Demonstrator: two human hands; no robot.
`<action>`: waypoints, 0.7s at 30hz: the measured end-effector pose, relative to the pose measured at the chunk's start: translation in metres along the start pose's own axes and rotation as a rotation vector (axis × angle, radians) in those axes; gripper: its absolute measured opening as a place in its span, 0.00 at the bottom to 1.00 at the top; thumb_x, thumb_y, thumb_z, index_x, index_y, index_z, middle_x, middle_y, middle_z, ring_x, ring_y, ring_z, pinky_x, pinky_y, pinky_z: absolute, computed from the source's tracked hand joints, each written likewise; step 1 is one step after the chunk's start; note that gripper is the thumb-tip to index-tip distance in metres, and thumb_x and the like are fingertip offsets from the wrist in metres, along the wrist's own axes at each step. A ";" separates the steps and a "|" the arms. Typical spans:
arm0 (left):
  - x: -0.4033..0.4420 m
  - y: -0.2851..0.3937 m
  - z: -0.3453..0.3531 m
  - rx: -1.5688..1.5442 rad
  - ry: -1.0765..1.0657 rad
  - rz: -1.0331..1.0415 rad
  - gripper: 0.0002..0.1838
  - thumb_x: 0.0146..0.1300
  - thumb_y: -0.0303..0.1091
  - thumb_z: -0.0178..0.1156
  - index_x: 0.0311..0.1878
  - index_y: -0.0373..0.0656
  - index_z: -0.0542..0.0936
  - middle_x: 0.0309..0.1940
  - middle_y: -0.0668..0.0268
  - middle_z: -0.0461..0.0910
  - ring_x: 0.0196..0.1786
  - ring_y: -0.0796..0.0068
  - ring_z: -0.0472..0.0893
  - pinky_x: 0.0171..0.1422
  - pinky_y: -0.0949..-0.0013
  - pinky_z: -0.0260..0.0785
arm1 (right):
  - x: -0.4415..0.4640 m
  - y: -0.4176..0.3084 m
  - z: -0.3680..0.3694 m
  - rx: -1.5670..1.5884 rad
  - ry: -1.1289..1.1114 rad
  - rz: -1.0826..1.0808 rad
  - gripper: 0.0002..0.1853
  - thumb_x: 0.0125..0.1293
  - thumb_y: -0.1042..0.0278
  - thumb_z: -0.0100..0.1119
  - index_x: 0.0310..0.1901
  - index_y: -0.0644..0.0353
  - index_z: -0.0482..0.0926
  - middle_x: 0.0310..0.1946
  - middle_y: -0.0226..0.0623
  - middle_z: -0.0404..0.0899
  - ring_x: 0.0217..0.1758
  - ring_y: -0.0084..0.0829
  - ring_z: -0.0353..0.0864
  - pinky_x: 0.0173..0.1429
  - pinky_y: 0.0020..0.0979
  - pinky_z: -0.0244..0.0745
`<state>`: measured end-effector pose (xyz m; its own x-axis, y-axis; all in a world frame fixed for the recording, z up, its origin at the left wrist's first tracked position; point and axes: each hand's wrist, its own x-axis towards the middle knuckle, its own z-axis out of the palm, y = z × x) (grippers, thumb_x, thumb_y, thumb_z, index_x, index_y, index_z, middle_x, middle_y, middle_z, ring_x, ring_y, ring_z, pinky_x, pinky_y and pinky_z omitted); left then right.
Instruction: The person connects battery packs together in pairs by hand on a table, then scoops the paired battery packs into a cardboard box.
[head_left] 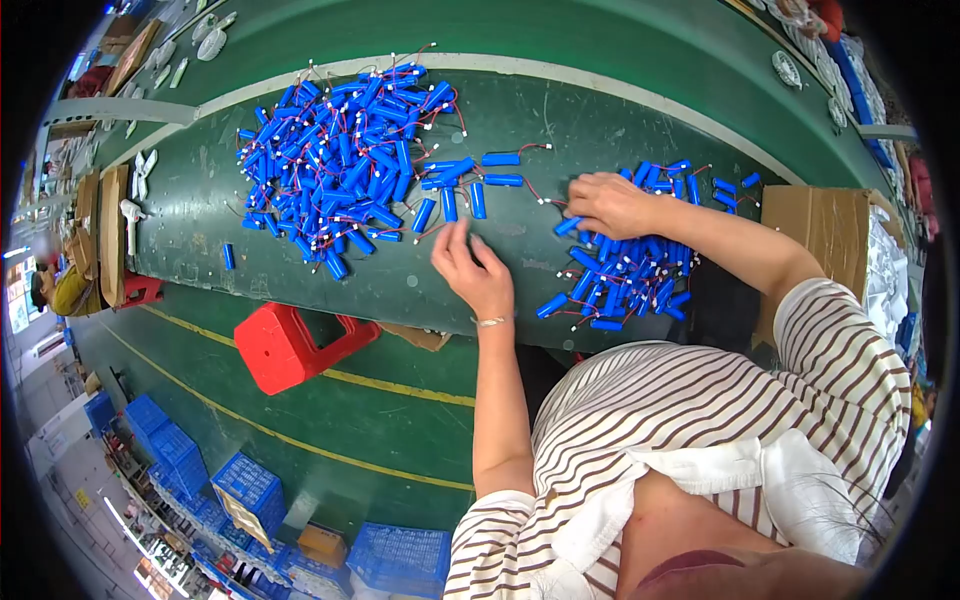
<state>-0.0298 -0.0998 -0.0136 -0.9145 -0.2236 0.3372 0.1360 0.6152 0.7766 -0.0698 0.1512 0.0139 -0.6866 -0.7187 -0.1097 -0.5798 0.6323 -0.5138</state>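
Blue cylindrical batteries with thin red and dark wires and white plugs lie on the green table. My left hand (pixel 473 270) hovers near the table's front edge, fingers apart and slightly bent, with nothing visible in it. Just beyond its fingertips are a few loose batteries (pixel 478 200). At the upper left of the smaller pile (pixel 630 278), my right hand (pixel 612 206) is palm down with bent fingers closed at a blue battery (pixel 567 226); the fingers partly cover the contact.
A larger battery pile (pixel 340 150) spreads over the table's left part. One battery (pixel 229 256) lies apart at far left. A cardboard box (pixel 815 235) stands at the right end. Below the front edge are a red stool (pixel 275 348) and blue crates (pixel 400 558).
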 end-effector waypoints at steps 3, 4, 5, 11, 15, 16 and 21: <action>-0.003 0.017 0.014 0.006 -0.090 0.069 0.21 0.59 0.20 0.53 0.56 0.40 0.77 0.55 0.53 0.74 0.56 0.52 0.72 0.62 0.56 0.63 | -0.003 -0.014 -0.046 -0.076 -0.286 0.068 0.19 0.55 0.60 0.65 0.49 0.53 0.81 0.42 0.39 0.75 0.53 0.41 0.74 0.56 0.44 0.67; 0.005 0.026 0.024 -0.006 -0.118 0.081 0.21 0.58 0.20 0.53 0.57 0.40 0.77 0.57 0.53 0.73 0.56 0.52 0.72 0.62 0.57 0.63 | 0.001 -0.013 -0.058 -0.063 -0.346 0.076 0.19 0.55 0.62 0.64 0.50 0.53 0.81 0.44 0.40 0.76 0.54 0.41 0.74 0.57 0.45 0.67; 0.015 0.034 0.034 -0.014 -0.173 0.067 0.21 0.60 0.24 0.55 0.58 0.42 0.76 0.60 0.52 0.72 0.59 0.51 0.70 0.64 0.53 0.62 | 0.008 -0.013 -0.070 0.006 -0.257 0.124 0.18 0.56 0.66 0.60 0.50 0.54 0.80 0.46 0.41 0.78 0.54 0.42 0.75 0.57 0.45 0.69; 0.030 0.052 0.100 0.188 -0.251 0.195 0.18 0.59 0.32 0.59 0.52 0.37 0.75 0.60 0.48 0.67 0.62 0.45 0.65 0.65 0.46 0.58 | 0.036 0.009 -0.084 0.029 0.187 0.128 0.12 0.61 0.70 0.56 0.45 0.62 0.81 0.39 0.46 0.79 0.44 0.48 0.80 0.49 0.43 0.75; -0.032 0.086 0.095 0.041 -0.401 0.232 0.27 0.61 0.34 0.58 0.62 0.36 0.69 0.63 0.52 0.66 0.66 0.47 0.63 0.68 0.46 0.54 | 0.059 0.003 -0.073 0.178 0.213 0.086 0.12 0.63 0.72 0.55 0.46 0.66 0.80 0.40 0.45 0.79 0.43 0.45 0.80 0.48 0.39 0.76; -0.037 0.089 0.091 0.029 -0.418 0.235 0.26 0.61 0.34 0.58 0.62 0.37 0.70 0.64 0.54 0.66 0.66 0.49 0.62 0.69 0.47 0.52 | 0.069 0.007 -0.064 0.175 0.248 0.043 0.12 0.63 0.72 0.55 0.46 0.65 0.80 0.40 0.45 0.79 0.43 0.46 0.80 0.48 0.39 0.76; -0.028 0.060 0.059 0.028 -0.385 0.264 0.21 0.60 0.29 0.55 0.58 0.39 0.73 0.61 0.56 0.69 0.66 0.53 0.64 0.66 0.49 0.54 | 0.090 0.012 -0.027 0.021 0.189 0.210 0.13 0.59 0.64 0.61 0.46 0.58 0.80 0.43 0.44 0.77 0.49 0.47 0.78 0.52 0.43 0.75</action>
<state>-0.0189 -0.0120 -0.0077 -0.9257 0.2369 0.2948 0.3772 0.6347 0.6744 -0.1501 0.1017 0.0207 -0.8614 -0.5048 -0.0560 -0.4084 0.7540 -0.5145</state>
